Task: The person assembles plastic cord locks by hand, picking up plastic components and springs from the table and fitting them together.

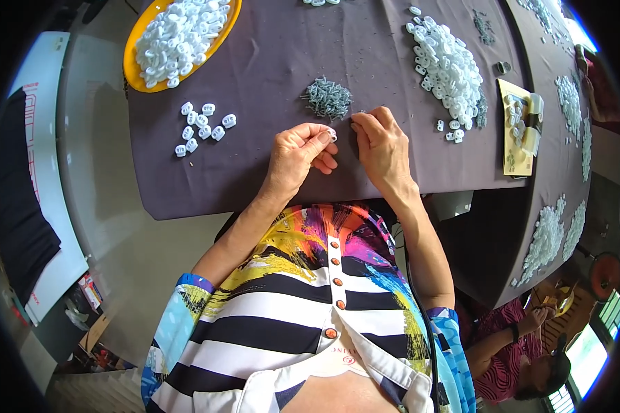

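Between thumb and fingertips of my left hand [297, 153] is a small white plastic piece [332, 135], mostly covered by the fingers. My right hand [384, 146] is close beside it, thumb and forefinger pinched together; anything in that pinch is too small to make out. Just beyond both hands lies a heap of small grey nails or screws [328, 98], too fine to tell which. To the left, several loose white oval plastic pieces [202, 120] with dark openings are spread on the dark tablecloth [255, 69].
A yellow tray [132, 65] heaped with white pieces stands far left. At the right are a large white pile [447, 65], a yellow card [513, 155] with clear packaging, and a small dark round object [503, 67]. Another person [509, 351] sits at the lower right, near more white piles [544, 237].
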A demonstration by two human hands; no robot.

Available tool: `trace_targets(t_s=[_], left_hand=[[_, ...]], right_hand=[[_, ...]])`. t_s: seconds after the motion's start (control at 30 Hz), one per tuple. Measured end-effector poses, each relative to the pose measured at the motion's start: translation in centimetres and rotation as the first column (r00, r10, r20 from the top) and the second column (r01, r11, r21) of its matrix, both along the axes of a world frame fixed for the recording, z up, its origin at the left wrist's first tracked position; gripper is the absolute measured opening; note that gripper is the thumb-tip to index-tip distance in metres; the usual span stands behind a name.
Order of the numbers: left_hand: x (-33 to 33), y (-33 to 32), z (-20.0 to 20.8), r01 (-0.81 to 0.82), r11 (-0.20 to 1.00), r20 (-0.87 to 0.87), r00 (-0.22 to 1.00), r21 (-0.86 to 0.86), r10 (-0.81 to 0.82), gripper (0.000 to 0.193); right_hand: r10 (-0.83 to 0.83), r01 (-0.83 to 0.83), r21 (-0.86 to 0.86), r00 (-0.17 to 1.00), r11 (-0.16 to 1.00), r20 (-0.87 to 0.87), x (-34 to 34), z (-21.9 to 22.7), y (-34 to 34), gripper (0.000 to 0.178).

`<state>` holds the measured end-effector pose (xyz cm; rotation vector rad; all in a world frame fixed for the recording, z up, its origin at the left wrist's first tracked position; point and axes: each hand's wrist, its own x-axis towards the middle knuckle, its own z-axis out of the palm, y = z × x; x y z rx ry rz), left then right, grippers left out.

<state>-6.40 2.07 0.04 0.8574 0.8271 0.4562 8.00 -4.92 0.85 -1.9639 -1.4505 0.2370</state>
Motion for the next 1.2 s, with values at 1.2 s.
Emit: trace_targets(t_s=[1.2], left_hand=[[0.2,-0.6,-0.1,0.160,0.978,-0.128,0.981,0.132,-0.143,0.016]], right_hand=[[0.064,-0.078,0.021,0.615,0.997,-0.786,-1.4,0.3,-1.4,0.010]])
